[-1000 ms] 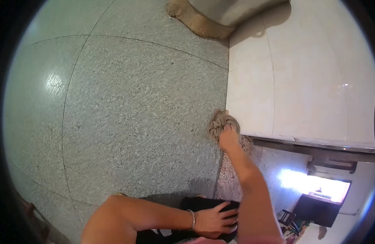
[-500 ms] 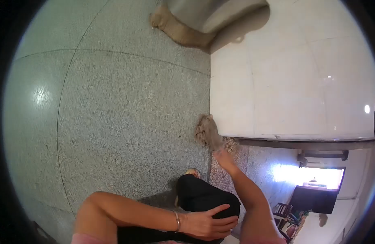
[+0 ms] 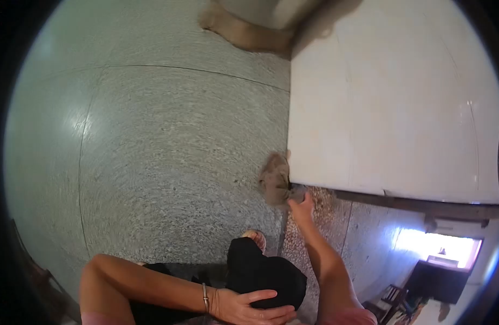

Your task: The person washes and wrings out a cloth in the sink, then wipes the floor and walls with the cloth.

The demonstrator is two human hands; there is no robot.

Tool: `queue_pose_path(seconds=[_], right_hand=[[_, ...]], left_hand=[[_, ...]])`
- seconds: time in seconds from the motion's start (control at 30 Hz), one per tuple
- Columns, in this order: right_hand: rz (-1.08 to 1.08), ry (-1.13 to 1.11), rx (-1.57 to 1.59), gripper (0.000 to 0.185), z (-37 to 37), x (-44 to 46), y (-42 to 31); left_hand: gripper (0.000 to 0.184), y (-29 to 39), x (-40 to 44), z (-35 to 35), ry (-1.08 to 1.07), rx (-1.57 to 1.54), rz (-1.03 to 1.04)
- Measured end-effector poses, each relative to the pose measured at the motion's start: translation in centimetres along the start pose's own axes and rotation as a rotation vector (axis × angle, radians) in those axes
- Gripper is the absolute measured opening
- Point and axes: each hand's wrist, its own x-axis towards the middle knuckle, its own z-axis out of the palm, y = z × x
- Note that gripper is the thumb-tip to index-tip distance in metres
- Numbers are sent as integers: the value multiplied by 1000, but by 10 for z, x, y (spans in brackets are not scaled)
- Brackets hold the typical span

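Note:
My right hand (image 3: 302, 207) reaches down to the base of a white wall, its fingers closed on a greyish-brown cloth (image 3: 274, 179). The bunched cloth lies on the speckled floor (image 3: 168, 179), against the wall's corner. Part of it covers the fingers, and its outline is blurred. My left hand (image 3: 253, 307) rests on my bent knee in black trousers (image 3: 268, 276), thumb and fingers apart, with a bracelet (image 3: 205, 297) at the wrist. One foot (image 3: 255, 237) shows just beyond the knee.
The white wall (image 3: 379, 119) fills the right side and ends in a dark edge (image 3: 422, 199). A tan, curved object (image 3: 246, 37) lies by the wall at the top, blurred. Past the corner are a bright opening (image 3: 449, 250), a dark panel (image 3: 436, 281) and a chair (image 3: 391, 295).
The view has turned slightly. The cloth looks more bunched at the corner, and the thumb of my right hand now shows more plainly. My left hand stays on the knee.

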Motion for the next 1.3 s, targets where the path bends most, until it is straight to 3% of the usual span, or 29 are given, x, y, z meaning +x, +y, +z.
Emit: queue_pose_path(seconds=[0.07,0.13,0.2,0.23,0.3,0.33,0.4,0.43,0.47,0.53,0.6,0.67,0.77,0.83,0.87,0.9,0.97,1.03,1.17,1.3], right_hand=[[-107,275,297,76,-28,-10,5],[-62,613,775,65,-55,-16,-19],[-108,799,1182,59,-70,1,-33],[-94,814,1195,59,-83,-7,-69],[302,812,1497,58,-98,-44,-157],[314,836,1506,58,-94,-24,-112],[258,763,927,52,25,-13,-84],[224,704,636,48,38,8,-50],[223,716,630,48,30,6,-43],[226,459,995,61,1,6,-29],[-7,781,1081,59,-35,29,-1],[299,989,1015,60,-92,40,18],[350,979,1144,45,-143,31,20],[-38,836,1343,57,-136,34,20],[-122,782,1318,50,-122,36,10],[-122,758,1317,50,-105,40,3],[179,416,1575,47,-72,43,-10],[3,720,1308,51,-16,33,-34],[124,550,829,55,55,-9,-61],[46,575,740,52,53,-21,-57]], left_hand=[[33,-3,7,1,-21,-41,54],[34,-3,10,6,-20,-57,85],[35,-2,10,8,-21,-47,109],[35,0,9,9,-35,-61,122],[36,4,10,12,-14,-15,130],[37,4,11,12,-26,-3,136],[38,3,14,15,-34,-26,185],[39,1,15,17,-38,-19,213],[40,-1,17,16,-84,-57,247],[40,-1,23,18,-77,-60,248],[40,0,27,19,-90,-49,214],[39,3,26,21,-72,-53,191],[39,4,24,23,-71,-78,154],[39,4,23,21,-88,-74,134],[38,3,24,21,-71,-94,155],[37,2,25,21,-50,-114,175],[36,2,24,23,-30,-91,184],[35,4,20,23,-30,-116,213],[36,6,18,20,14,-87,166],[38,8,15,16,19,-91,170]])
